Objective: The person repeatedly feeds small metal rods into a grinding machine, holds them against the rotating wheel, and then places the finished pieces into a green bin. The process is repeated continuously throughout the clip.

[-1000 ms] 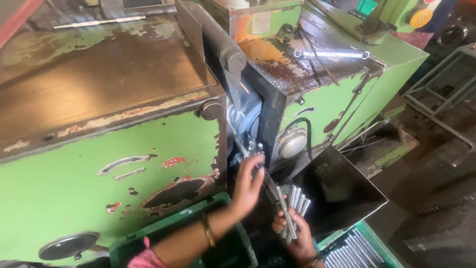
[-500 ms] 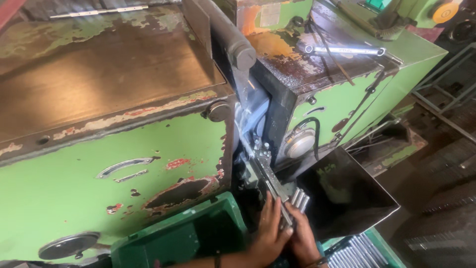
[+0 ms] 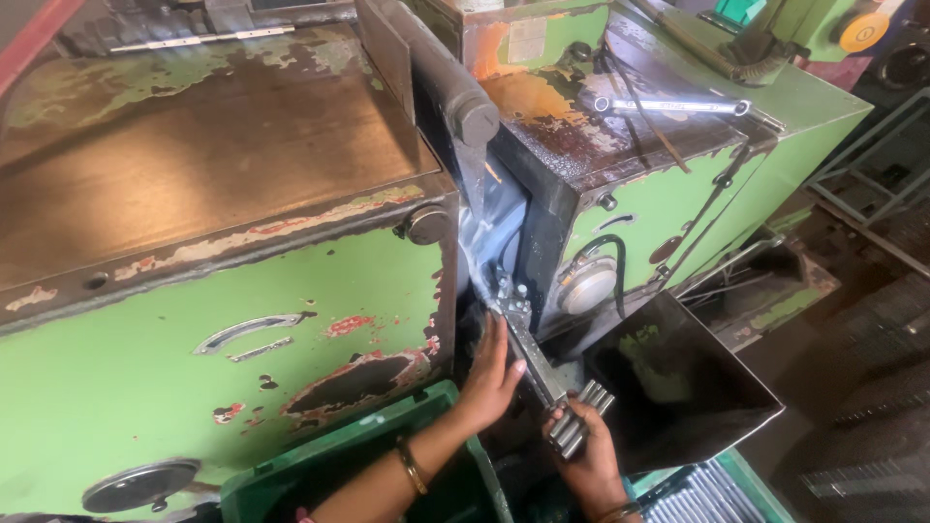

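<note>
Head view, right hand (image 3: 588,463) gripping steel rods (image 3: 578,420) (shiny)

You get even, fairly bright daylight here, strongest toward the upper right of the frame, where the steel rod (image 3: 668,105) on the machine top (image 3: 223,145) throws a hard glint. The middle gap sinks into shadow — your left hand (image 3: 491,373) and right hand (image 3: 589,455) sit half in it. The dark tray (image 3: 678,387) at lower right shows a dull sheen. Focus holds at the centre; the right edge smears — motion blur, and lines bow slightly at the corners.
</note>
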